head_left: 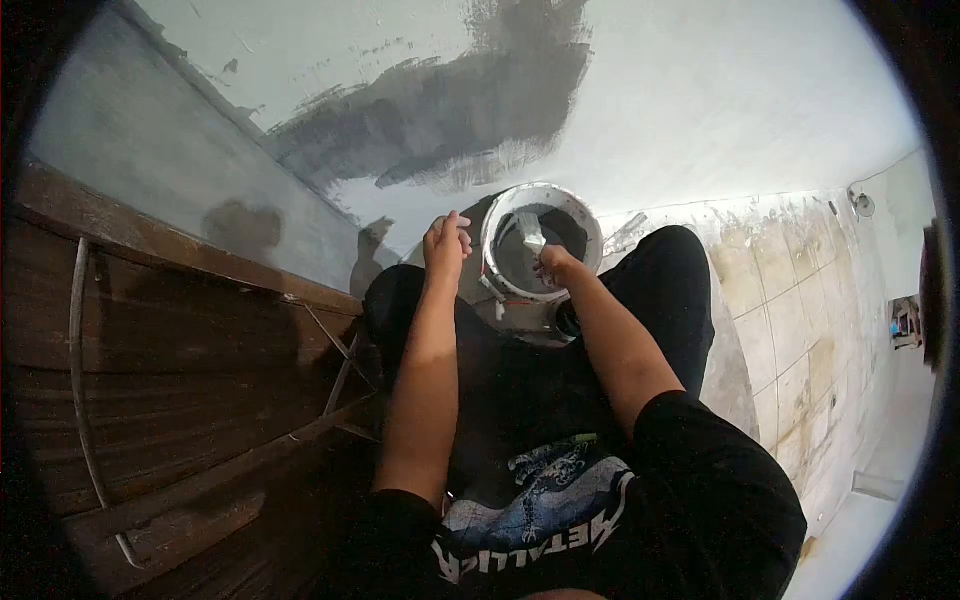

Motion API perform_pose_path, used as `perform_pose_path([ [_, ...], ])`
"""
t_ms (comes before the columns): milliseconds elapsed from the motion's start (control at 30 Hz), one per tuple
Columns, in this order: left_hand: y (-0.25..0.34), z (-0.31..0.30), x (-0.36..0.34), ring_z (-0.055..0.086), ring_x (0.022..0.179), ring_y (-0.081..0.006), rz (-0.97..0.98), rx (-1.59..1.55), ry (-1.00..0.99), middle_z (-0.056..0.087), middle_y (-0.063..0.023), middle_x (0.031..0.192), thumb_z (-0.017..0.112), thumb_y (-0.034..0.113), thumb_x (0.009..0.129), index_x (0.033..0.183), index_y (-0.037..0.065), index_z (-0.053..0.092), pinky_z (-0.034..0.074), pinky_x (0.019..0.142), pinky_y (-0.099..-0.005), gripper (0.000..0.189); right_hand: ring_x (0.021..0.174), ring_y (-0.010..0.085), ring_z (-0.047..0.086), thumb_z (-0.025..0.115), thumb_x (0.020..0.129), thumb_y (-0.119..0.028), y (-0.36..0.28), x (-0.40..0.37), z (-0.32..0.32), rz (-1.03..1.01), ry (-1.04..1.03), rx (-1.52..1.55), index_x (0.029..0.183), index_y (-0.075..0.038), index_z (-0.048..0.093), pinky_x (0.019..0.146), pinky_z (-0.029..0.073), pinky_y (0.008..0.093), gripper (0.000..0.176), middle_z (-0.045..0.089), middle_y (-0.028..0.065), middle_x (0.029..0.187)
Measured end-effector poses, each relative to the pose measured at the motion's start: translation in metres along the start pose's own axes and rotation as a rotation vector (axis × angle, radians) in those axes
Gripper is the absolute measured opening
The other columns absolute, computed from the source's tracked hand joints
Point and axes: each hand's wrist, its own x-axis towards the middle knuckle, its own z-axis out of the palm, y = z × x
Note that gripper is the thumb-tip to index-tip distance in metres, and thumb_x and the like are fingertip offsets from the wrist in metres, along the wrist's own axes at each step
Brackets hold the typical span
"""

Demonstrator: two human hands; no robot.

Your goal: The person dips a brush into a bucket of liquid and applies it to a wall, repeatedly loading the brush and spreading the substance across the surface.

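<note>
My right hand point(557, 266) is closed around the handle of a paintbrush point(531, 232). The brush is over the mouth of a white bucket point(487, 240), its bristles toward the far side. Grey paint point(515, 265) shows inside, and smears mark the rim. Just left of the bucket, my left hand point(446, 247) is raised with nothing in it, its fingers loosely bent and a little apart. The bucket stands between my knees, close to a white wall point(680, 100) with a broad patch of grey paint point(450, 110).
Along the left runs a dark brown wooden panel point(190, 370) with a bent metal bar point(82, 380). Pale stained tiles point(800, 320) cover the floor at right. A small round object point(862, 203) sits at the far right.
</note>
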Motion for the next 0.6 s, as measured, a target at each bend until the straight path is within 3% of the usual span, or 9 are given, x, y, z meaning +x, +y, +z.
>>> perform_pose_path([
  [133, 0.001, 0.000, 0.004, 0.051, 0.053, -0.0115, -0.016, 0.004, 0.013, 0.053, -0.0016, 0.062, 0.046, 0.034, 0.094, 0.088, 0.005, 0.062, 0.041, 0.052, -0.0262, 0.034, 0.060, 0.0211, 0.052, 0.049, 0.092, -0.031, -0.004, -0.021, 0.018, -0.316, 0.104, 0.218, 0.083, -0.005, 0.053, 0.048, 0.037, 0.0371, 0.027, 0.053, 0.0076, 0.069],
  [233, -0.007, 0.001, 0.011, 0.051, 0.052, -0.0117, 0.000, -0.097, -0.006, 0.053, -0.0015, 0.061, 0.048, 0.035, 0.094, 0.088, 0.005, 0.062, 0.041, 0.051, -0.0259, 0.033, 0.082, 0.0449, 0.060, 0.043, 0.095, -0.032, -0.020, -0.035, 0.052, -0.595, 0.752, -0.093, 0.096, 0.004, 0.055, 0.071, 0.044, 0.0482, 0.037, 0.061, 0.0264, 0.086],
  [267, -0.009, 0.001, 0.014, 0.050, 0.051, -0.0116, 0.006, -0.079, 0.003, 0.053, -0.0012, 0.062, 0.048, 0.035, 0.093, 0.087, 0.005, 0.062, 0.040, 0.050, -0.0256, 0.033, 0.095, 0.0506, 0.053, 0.040, 0.097, -0.034, -0.024, -0.052, 0.058, -0.653, 0.741, -0.089, 0.103, 0.004, 0.049, 0.080, 0.040, 0.0504, 0.040, 0.058, 0.0315, 0.098],
  [400, -0.009, 0.009, 0.018, 0.050, 0.051, -0.0115, 0.015, -0.043, -0.019, 0.052, -0.0006, 0.062, 0.049, 0.036, 0.093, 0.085, 0.005, 0.060, 0.040, 0.050, -0.0255, 0.034, 0.087, 0.0504, 0.054, 0.042, 0.096, -0.031, -0.050, -0.085, 0.075, -0.779, 0.877, -0.077, 0.099, 0.003, 0.049, 0.074, 0.042, 0.0506, 0.035, 0.058, 0.0307, 0.088],
  [600, -0.011, 0.001, 0.018, 0.051, 0.052, -0.0114, 0.041, -0.031, -0.035, 0.052, -0.0006, 0.061, 0.049, 0.037, 0.093, 0.085, 0.005, 0.061, 0.041, 0.051, -0.0249, 0.034, 0.083, 0.0485, 0.056, 0.044, 0.096, -0.033, -0.083, -0.110, 0.079, -0.843, 0.799, -0.143, 0.094, 0.002, 0.050, 0.070, 0.042, 0.0510, 0.035, 0.058, 0.0292, 0.083],
])
